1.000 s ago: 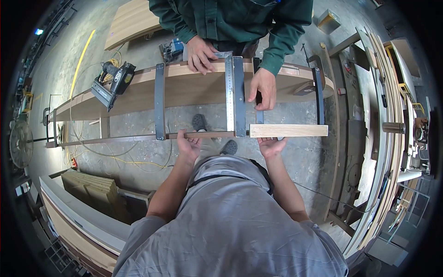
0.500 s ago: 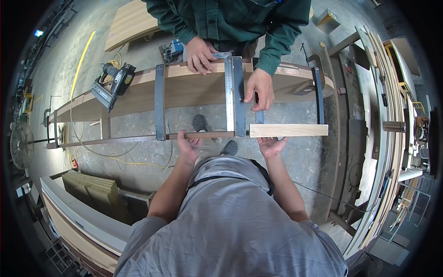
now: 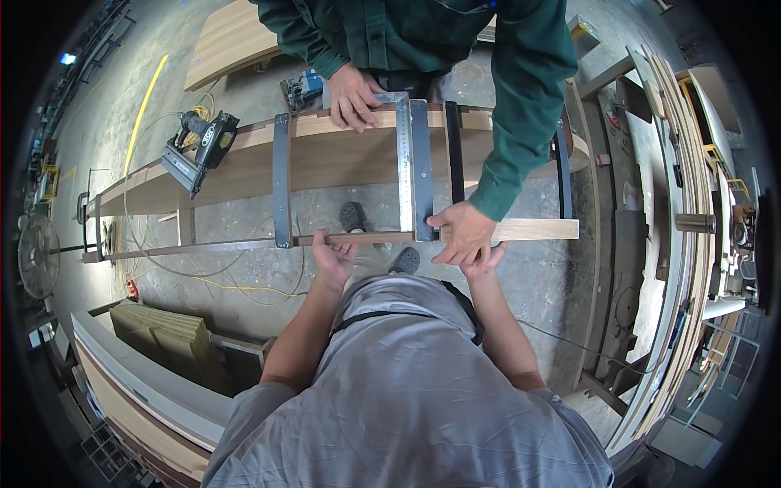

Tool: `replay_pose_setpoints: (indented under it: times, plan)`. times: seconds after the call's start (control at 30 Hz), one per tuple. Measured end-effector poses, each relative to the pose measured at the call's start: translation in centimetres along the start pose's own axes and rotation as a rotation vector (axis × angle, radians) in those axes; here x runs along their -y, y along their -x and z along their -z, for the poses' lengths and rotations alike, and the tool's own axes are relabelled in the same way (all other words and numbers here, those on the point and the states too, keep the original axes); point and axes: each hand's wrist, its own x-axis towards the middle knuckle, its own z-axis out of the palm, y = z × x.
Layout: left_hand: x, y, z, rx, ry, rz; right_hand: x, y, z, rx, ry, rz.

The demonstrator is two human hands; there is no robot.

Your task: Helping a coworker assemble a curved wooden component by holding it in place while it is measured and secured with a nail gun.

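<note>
My left hand point(image 3: 334, 259) is closed around a narrow dark brown rail point(image 3: 374, 238), thumb on its near side. My right hand point(image 3: 483, 264), palm up, grips a pale wooden board point(image 3: 541, 230) from below; its fingertips are hidden. A co-worker's hand point(image 3: 469, 233) covers the board's left end, close over my right hand. Their other hand point(image 3: 352, 99) steadies a metal square point(image 3: 403, 167) against a dark grey crossbar point(image 3: 421, 167). Another crossbar point(image 3: 282, 179) meets the rail left of my left hand. A thinner dark bar point(image 3: 454, 150) runs toward the board.
Beyond the rail stands a long wooden panel point(image 3: 350, 163) on edge. A nail gun point(image 3: 199, 150) rests on its left part, its hose trailing down. A jigsaw point(image 3: 305, 87) sits behind. Stacked boards point(image 3: 159, 337) are at lower left; long planks point(image 3: 691, 187) line the right.
The co-worker's hand on the right has come toward me, from above the thin bar onto the pale board's left end. My hands and the square have stayed put.
</note>
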Motion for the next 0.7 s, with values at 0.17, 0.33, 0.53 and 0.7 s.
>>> replay_pose_setpoints:
  times: [0.17, 0.33, 0.53, 0.7]
  plan:
    - [0.0, -0.3, 0.3, 0.001, 0.008, -0.025, -0.3, 0.9, -1.1, -0.099, 0.126, 0.054]
    - [0.0, -0.3, 0.3, 0.011, -0.005, -0.023, -0.3, 0.8, -1.3, -0.154, 0.127, 0.059]
    - [0.1, -0.1, 0.2, -0.01, -0.01, -0.033, -0.4, 0.9, -1.7, -0.231, 0.145, 0.049]
    - [0.0, -0.5, 0.4, 0.007, 0.0, -0.021, -0.3, 0.8, -1.4, -0.233, 0.158, 0.042]
